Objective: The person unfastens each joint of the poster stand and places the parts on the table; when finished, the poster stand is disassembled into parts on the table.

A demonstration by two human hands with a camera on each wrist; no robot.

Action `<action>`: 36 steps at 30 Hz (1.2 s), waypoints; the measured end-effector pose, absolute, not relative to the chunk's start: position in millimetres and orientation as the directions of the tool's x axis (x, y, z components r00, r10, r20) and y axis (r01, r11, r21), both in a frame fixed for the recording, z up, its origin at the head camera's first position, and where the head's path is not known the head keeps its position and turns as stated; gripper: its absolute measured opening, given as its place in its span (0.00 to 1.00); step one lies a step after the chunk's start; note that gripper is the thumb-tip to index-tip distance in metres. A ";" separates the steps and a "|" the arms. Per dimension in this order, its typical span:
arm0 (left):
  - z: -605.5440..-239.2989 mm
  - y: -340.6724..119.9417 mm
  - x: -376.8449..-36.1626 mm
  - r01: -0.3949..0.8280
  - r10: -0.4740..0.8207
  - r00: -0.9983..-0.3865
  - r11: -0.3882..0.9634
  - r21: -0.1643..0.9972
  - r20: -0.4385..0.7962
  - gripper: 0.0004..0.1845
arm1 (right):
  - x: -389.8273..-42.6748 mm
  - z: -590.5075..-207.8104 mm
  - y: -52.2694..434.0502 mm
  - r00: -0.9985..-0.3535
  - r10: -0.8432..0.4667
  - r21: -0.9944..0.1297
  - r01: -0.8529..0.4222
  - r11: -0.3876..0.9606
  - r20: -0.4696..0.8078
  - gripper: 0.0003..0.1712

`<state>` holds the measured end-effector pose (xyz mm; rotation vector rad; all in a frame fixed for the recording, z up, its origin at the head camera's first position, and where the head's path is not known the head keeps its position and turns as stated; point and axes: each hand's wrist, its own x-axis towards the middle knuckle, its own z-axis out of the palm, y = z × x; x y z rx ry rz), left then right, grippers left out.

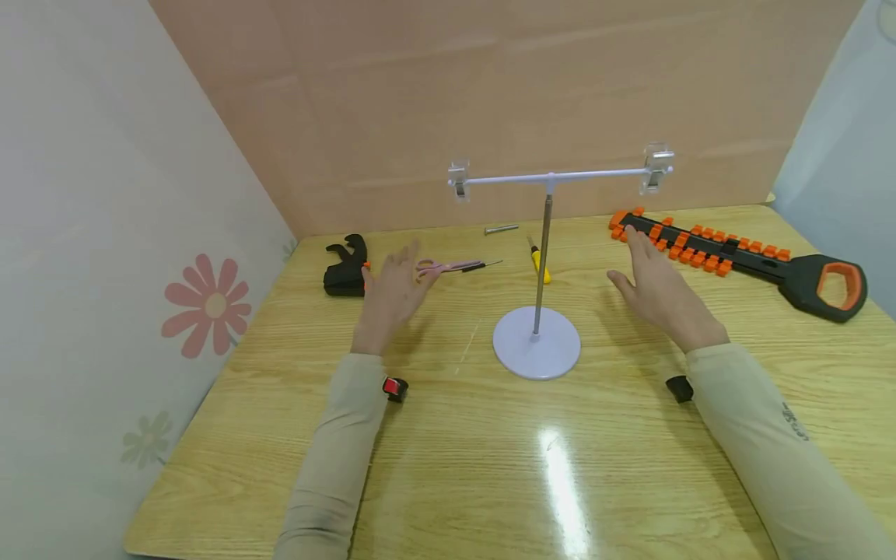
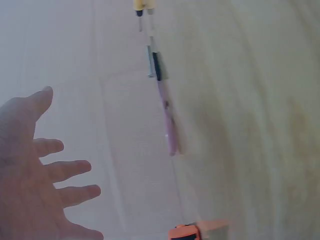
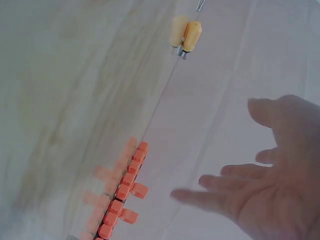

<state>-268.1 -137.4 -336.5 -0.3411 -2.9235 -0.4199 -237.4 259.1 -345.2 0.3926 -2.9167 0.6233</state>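
My left hand [image 1: 393, 294] [image 2: 32, 175] hovers over the table with fingers spread, holding nothing. It is between a black clamp-like tool [image 1: 348, 268] and pink-handled scissors [image 1: 448, 267] [image 2: 168, 120]. A thin black-handled tool [image 1: 476, 266] [image 2: 157, 66] lies at the scissors' tips. With fingers extended, my right hand [image 1: 661, 292] [image 3: 280, 185] is raised at the near end of nothing it grips, close to a black rail with orange clips [image 1: 721, 250] [image 3: 122, 191]. Between the hands stands a white stand [image 1: 536, 362] with a metal pole and a crossbar.
Behind the stand lie a yellow-handled screwdriver [image 1: 540, 264] [image 3: 192, 36] and a silver bolt [image 1: 501, 229] [image 2: 150, 61]. Clear clips [image 1: 458, 180] hang at both crossbar ends. A wall [image 1: 140, 194] borders the table's left side; a brown sheet [image 1: 490, 93] backs it.
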 end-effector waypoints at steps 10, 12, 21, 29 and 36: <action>-301.6 -137.5 -259.7 0.405 0.188 -0.849 0.832 0.379 0.494 0.32 | -236.7 -339.5 255.0 -0.916 -0.199 -0.399 -0.337 0.853 0.348 0.39; -292.8 -135.8 -256.1 0.452 0.182 -0.811 0.798 0.399 0.556 0.29 | -236.9 -338.8 254.1 -0.912 -0.197 -0.408 -0.344 0.846 0.360 0.39; -257.3 -123.2 -235.4 0.668 0.174 -0.571 0.666 0.332 0.802 0.20 | -240.0 -338.0 242.5 -0.874 -0.202 -0.513 -0.431 0.742 0.443 0.35; -236.6 -113.9 -210.1 0.783 0.218 -0.407 0.583 0.216 0.887 0.17 | -239.4 -344.6 223.8 -0.828 -0.219 -0.580 -0.526 0.622 0.516 0.33; -211.4 -96.8 -202.9 0.879 0.316 -0.290 0.460 0.122 0.903 0.16 | -231.1 -350.0 208.4 -0.807 -0.223 -0.630 -0.572 0.526 0.546 0.30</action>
